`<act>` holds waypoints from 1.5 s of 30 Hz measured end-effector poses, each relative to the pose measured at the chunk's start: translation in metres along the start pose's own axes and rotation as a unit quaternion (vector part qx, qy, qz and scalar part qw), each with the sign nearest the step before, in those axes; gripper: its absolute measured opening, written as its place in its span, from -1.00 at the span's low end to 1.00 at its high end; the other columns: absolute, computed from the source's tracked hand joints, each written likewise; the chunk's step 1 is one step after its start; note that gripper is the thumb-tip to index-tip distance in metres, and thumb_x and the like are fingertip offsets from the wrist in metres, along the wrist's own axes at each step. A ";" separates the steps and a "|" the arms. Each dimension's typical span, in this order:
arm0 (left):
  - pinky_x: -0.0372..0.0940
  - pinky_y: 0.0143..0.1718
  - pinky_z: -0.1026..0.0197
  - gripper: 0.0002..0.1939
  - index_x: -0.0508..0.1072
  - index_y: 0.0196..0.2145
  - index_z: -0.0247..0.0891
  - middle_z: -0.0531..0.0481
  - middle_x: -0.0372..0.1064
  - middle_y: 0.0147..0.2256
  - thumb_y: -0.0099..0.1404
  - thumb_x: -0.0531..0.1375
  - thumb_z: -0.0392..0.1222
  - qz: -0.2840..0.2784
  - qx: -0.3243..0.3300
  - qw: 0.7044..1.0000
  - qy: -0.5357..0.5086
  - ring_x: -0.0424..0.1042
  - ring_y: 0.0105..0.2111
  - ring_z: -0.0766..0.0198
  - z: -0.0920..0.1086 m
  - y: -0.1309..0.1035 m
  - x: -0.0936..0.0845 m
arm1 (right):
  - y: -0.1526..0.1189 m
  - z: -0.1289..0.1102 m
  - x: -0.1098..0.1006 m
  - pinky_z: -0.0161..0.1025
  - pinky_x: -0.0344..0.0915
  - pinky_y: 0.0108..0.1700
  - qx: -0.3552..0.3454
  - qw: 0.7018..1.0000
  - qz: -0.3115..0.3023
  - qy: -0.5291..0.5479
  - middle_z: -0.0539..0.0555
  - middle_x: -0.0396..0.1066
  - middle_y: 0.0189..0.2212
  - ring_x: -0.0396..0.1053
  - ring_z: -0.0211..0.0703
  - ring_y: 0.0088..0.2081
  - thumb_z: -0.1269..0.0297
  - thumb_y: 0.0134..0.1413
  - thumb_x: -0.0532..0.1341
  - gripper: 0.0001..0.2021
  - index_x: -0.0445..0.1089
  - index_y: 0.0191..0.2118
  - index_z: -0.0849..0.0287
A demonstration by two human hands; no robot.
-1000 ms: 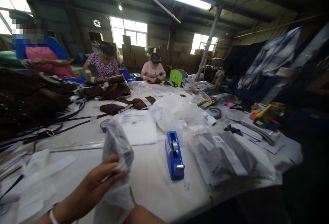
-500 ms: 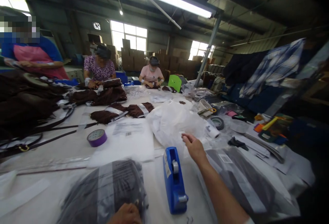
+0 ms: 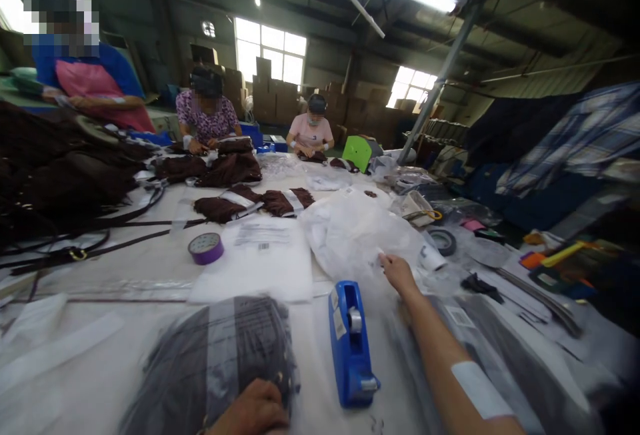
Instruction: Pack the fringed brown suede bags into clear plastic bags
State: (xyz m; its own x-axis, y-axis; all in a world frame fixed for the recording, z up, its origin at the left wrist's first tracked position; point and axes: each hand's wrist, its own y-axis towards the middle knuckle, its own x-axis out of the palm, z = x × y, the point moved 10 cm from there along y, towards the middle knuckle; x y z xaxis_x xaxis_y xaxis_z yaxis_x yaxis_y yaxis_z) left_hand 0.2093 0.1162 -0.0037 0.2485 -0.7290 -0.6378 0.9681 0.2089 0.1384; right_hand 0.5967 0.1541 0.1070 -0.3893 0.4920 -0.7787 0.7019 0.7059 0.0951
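Note:
My left hand [image 3: 257,408] lies with curled fingers on the lower right part of a dark fringed bag [image 3: 195,355] wrapped in clear plastic. What its fingertips grip is hard to make out. My right hand [image 3: 399,272] reaches forward, thumb and fingers pinched at the edge of the crumpled translucent plastic bags [image 3: 350,222]. Between my arms stands a blue tape dispenser [image 3: 345,348]. Beyond the wrapped bag lie a white sheet pack with a barcode label [image 3: 260,262] and a purple tape roll [image 3: 206,248].
Dark brown bags [image 3: 55,162] with straps are piled at left. Wrapped grey items [image 3: 480,328] lie under my right forearm. A grey tape roll [image 3: 443,242] and tools [image 3: 565,262] are at right. Three people work across the table.
The view has shifted, so most things sit farther right. My right hand is still at the plastic bags, with more of its forearm showing. My left hand remains on the wrapped bag.

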 end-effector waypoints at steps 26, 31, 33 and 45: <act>0.03 -0.54 0.31 -0.49 0.36 -0.53 -0.37 0.12 0.14 -0.63 0.27 0.02 0.16 0.311 -0.267 0.863 -0.295 0.10 -0.59 0.41 -0.013 -0.064 -0.085 | -0.288 -0.093 0.125 -0.37 0.02 -0.64 0.077 0.939 -0.154 0.299 -0.13 0.08 -0.77 0.05 -0.35 -0.69 -0.11 0.07 0.13 -0.58 0.41 -0.37 0.20; 0.19 -0.42 0.29 -0.59 0.47 -0.28 -0.42 0.00 0.41 -0.43 0.20 0.15 0.05 0.359 -0.268 0.833 -0.326 0.32 -0.43 0.29 -0.043 -0.080 -0.106 | -0.247 -0.055 0.100 -0.40 0.15 -0.58 0.130 0.899 -0.067 0.413 -0.10 0.25 -0.54 0.13 -0.38 -0.59 0.00 -0.07 0.28 -0.69 0.40 -0.28 0.12; 0.24 -0.38 0.27 -0.61 0.47 -0.26 -0.38 -0.03 0.45 -0.36 0.16 0.19 0.05 0.358 -0.263 0.832 -0.332 0.37 -0.39 0.26 -0.045 -0.079 -0.108 | -0.231 -0.054 0.092 -0.43 0.18 -0.57 0.133 0.888 -0.085 0.432 -0.13 0.26 -0.49 0.13 -0.40 -0.59 0.06 -0.12 0.33 -0.64 0.38 -0.17 0.04; 0.25 -0.19 0.26 -0.69 0.52 -0.27 -0.29 0.00 0.48 -0.29 0.25 0.13 0.00 0.306 -0.244 0.887 -0.246 0.40 -0.25 0.24 -0.023 -0.043 -0.115 | -0.238 -0.128 0.161 -0.37 0.02 -0.57 0.039 0.865 -0.381 0.325 -0.08 0.26 -0.64 0.11 -0.36 -0.61 0.01 -0.07 0.28 -0.69 0.35 -0.46 0.19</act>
State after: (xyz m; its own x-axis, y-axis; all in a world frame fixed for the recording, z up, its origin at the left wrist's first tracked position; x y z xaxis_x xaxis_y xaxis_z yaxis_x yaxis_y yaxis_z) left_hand 0.1382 0.2061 0.0457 0.8223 -0.5534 -0.1327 0.5483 0.8328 -0.0756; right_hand 0.2906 0.1304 0.0387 -0.9916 0.1003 -0.0812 0.1228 0.9275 -0.3530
